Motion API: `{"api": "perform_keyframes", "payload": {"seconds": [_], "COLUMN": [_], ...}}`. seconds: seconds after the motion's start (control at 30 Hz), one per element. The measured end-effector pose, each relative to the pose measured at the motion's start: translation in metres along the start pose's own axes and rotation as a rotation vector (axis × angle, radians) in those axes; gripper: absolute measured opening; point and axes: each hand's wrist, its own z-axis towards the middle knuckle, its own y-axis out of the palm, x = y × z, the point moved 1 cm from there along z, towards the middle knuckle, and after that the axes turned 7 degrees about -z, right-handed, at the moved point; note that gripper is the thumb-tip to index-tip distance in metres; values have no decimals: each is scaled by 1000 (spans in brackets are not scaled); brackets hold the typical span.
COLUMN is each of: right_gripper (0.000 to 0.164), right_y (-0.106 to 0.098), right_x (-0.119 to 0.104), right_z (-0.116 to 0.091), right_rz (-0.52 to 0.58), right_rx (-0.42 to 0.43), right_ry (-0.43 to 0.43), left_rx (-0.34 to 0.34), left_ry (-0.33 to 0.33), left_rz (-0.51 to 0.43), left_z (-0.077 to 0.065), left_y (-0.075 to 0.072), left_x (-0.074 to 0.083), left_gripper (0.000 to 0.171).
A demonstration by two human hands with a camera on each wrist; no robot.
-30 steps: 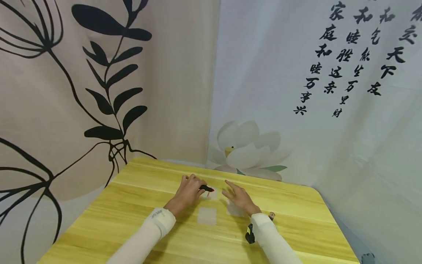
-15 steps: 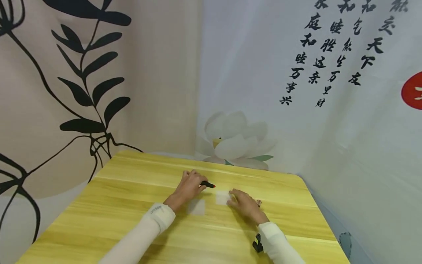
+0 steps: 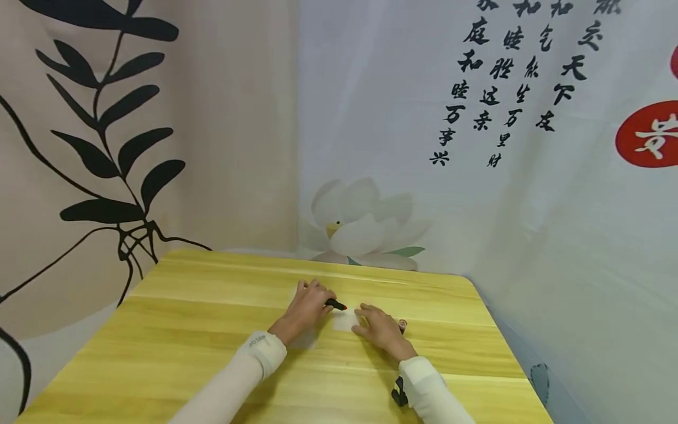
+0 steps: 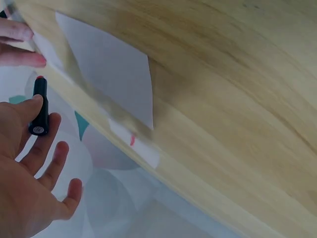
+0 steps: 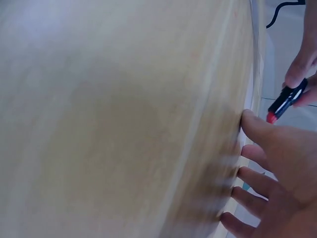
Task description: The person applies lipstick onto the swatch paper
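Note:
In the head view my left hand (image 3: pixel 309 305) pinches a black lipstick (image 3: pixel 335 304) between thumb and finger, its red tip pointing right. The left wrist view shows the lipstick (image 4: pixel 40 106) with the other fingers spread apart. My right hand (image 3: pixel 381 331) has its fingertips at the right edge of a white paper square (image 3: pixel 344 321), just beneath the lipstick tip. Whether the tip touches the paper cannot be told. A second white paper (image 4: pixel 114 64) lies beside it, and a third sheet (image 4: pixel 146 151) bears a short red stroke.
Behind the right hand lies a small dark cylinder with a pinkish end (image 3: pixel 402 325). A small black object (image 3: pixel 399 393) sits beside the right sleeve. The yellow wood-grain table (image 3: pixel 212 330) ends at a printed curtain (image 3: pixel 243 147).
The left hand has carried the lipstick from the red-marked sheet to the right-hand sheet. The right hand has come down to that sheet's edge. The head view has turned rightward.

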Motion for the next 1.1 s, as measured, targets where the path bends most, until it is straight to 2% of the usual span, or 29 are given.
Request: {"api": "perform_keyframes", "payload": {"seconds": [0.2, 0.4, 0.7, 1.1], "right_gripper": [49, 49, 50, 50], "right_y": [1, 0, 0, -1], "right_x": [-7, -10, -8, -2], "right_z": [0, 1, 1, -3], "right_rz": [-3, -25, -8, -2], "right_rx": [23, 50, 30, 27], "right_ry": [-19, -21, -8, 18], "left_rx": [-10, -7, -32, -54], "left_ry": [10, 14, 45, 75], "left_rz": [20, 48, 85, 64], "left_z": [-2, 3, 9, 10], "left_y": [7, 7, 10, 14], "left_x": [-3, -6, -4, 1], "left_gripper": [22, 20, 14, 15]}}
